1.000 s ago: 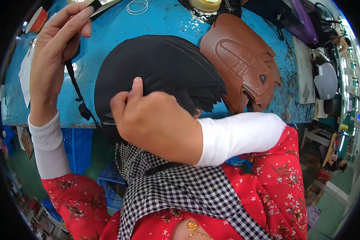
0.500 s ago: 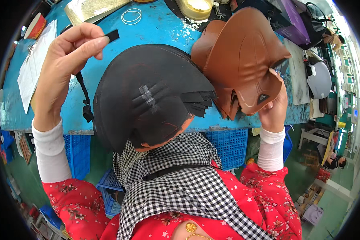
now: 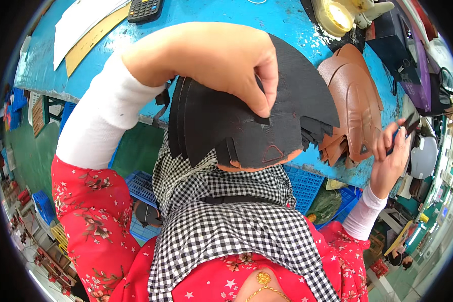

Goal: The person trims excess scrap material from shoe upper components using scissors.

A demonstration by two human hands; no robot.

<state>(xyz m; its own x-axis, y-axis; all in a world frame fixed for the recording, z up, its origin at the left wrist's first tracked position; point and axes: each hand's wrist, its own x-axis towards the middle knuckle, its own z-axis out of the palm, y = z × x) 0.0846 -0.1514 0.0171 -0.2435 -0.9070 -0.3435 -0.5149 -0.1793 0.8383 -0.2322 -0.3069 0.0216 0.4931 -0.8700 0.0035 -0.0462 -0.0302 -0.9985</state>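
Directly under the left grip [image 3: 236, 63], a black strip [image 3: 262, 121] on black panels [image 3: 299, 85].

Over the blue table [image 3: 201, 12], a hand could pass along the far side, between the calculator [image 3: 145, 9] and the pale tub [image 3: 331, 19]. Farther left, a strip runs between the papers [image 3: 80, 30] and the left sleeve [image 3: 98, 116]. The left hand [image 3: 236, 65] and its forearm bar the way over the black stack [image 3: 299, 75]. The brown stack [image 3: 362, 108] crowds its right side. The right hand [image 3: 390, 158] and its tool [image 3: 411, 123] block the near right edge.
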